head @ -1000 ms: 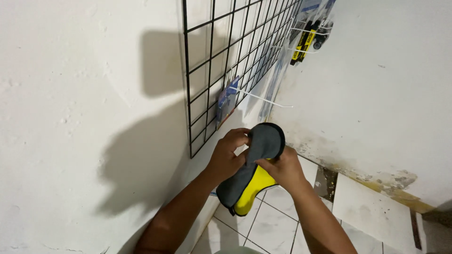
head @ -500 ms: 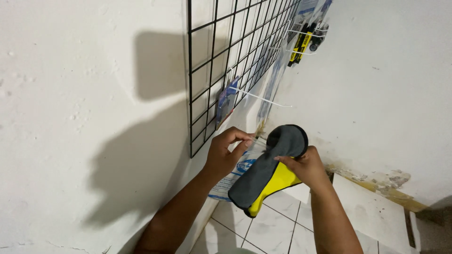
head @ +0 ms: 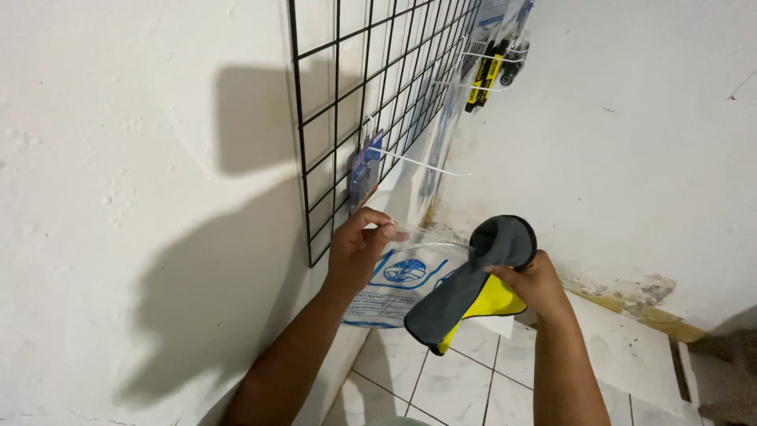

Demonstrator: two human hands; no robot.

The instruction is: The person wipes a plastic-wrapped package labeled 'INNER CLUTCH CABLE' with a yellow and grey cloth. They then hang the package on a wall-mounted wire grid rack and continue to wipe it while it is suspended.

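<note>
A white wall [head: 118, 158] carried a black wire grid panel [head: 347, 118] with a white peg hook [head: 418, 164] jutting out, and black-and-yellow packaged items [head: 485, 75] hung further along. Below it, in front of the person, the left hand [head: 359, 248] pinched the top edge of a clear plastic bag [head: 402, 276] printed in blue. The right hand [head: 536, 284] was closed around a folded grey-and-yellow cloth [head: 473, 288] just beside the bag's mouth. Both looked light and limp; the slippery bag seemed best gripped at its rim, the cloth at its fold.
</note>
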